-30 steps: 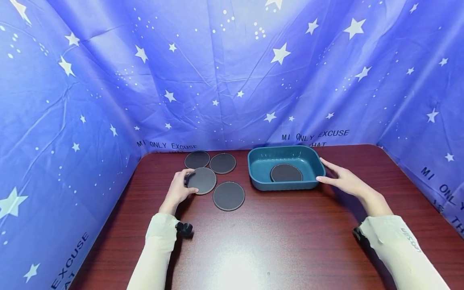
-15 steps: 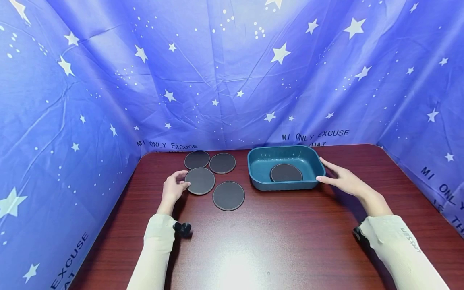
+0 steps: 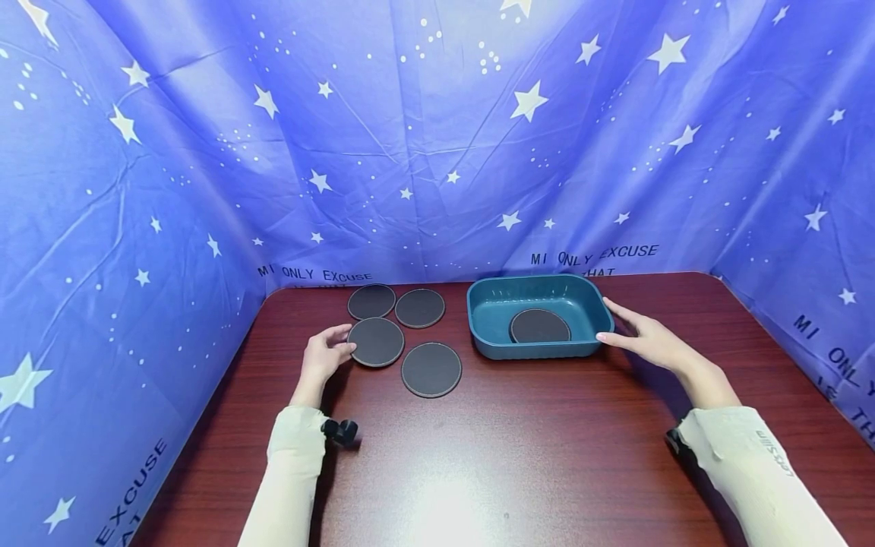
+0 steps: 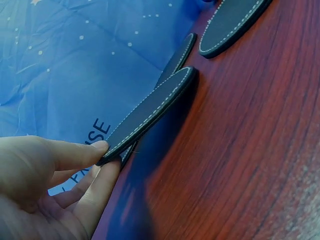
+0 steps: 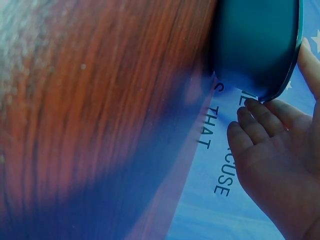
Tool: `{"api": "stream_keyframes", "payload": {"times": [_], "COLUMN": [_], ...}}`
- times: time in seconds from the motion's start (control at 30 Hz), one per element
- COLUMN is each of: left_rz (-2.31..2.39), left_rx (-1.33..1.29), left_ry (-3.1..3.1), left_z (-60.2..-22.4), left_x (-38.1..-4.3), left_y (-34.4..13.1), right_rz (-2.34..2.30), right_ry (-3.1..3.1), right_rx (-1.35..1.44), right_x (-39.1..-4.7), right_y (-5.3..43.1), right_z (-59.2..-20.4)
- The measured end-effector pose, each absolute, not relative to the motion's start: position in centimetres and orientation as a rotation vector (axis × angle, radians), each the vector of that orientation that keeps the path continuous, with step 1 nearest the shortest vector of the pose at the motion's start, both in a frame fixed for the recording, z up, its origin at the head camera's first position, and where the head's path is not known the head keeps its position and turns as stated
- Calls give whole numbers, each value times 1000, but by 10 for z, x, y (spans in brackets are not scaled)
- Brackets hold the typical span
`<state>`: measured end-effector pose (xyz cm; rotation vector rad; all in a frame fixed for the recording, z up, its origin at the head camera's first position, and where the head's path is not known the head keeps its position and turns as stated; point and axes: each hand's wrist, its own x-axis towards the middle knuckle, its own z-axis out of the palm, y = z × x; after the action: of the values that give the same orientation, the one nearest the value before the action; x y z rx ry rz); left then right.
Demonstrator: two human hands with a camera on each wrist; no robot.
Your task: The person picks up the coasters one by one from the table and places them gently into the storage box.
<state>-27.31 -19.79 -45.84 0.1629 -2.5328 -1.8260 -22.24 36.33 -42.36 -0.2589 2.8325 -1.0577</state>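
Note:
My left hand (image 3: 326, 354) pinches the left edge of a round black coaster (image 3: 376, 342) between thumb and fingers. In the left wrist view this coaster (image 4: 150, 112) has pale stitching round its rim and is tilted up off the table, its shadow below. Behind it lie two more coasters, one at the back left (image 3: 372, 301) and one at the back right (image 3: 420, 308). Another coaster (image 3: 431, 370) lies in front to the right. With fingers extended, my right hand (image 3: 652, 343) touches the right end of a teal rectangular basin (image 3: 533, 350). One dark coaster (image 3: 540, 326) sits inside the basin.
The dark red wooden table (image 3: 519, 448) reaches back to a blue star-printed curtain (image 3: 424, 137), which also hangs along both sides. The basin stands close to the table's back edge. A small black device (image 3: 340, 431) is fixed at the left cuff.
My left hand has drawn back to the left, from overlapping the coaster to gripping only its edge. The coaster has shifted slightly left. The right hand and basin stay put.

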Motion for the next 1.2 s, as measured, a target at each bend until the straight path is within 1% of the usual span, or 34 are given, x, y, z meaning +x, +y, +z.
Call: {"api": "stream_keyframes", "payload": {"times": [0.33,1.2], "left_rz": [-1963,-2057], "left_rx": [192,172], "left_ry": [-2469,-2406], "left_z": [-456,-445], "left_x": [-274,-273], "left_y": [-199,-190], "right_rz": [-1063,-1070], "right_ry": [2827,2831], "right_rx": [-260,-264], "right_x": [-222,-220], "right_y": [363,362], "right_z": [-424,-424]}}
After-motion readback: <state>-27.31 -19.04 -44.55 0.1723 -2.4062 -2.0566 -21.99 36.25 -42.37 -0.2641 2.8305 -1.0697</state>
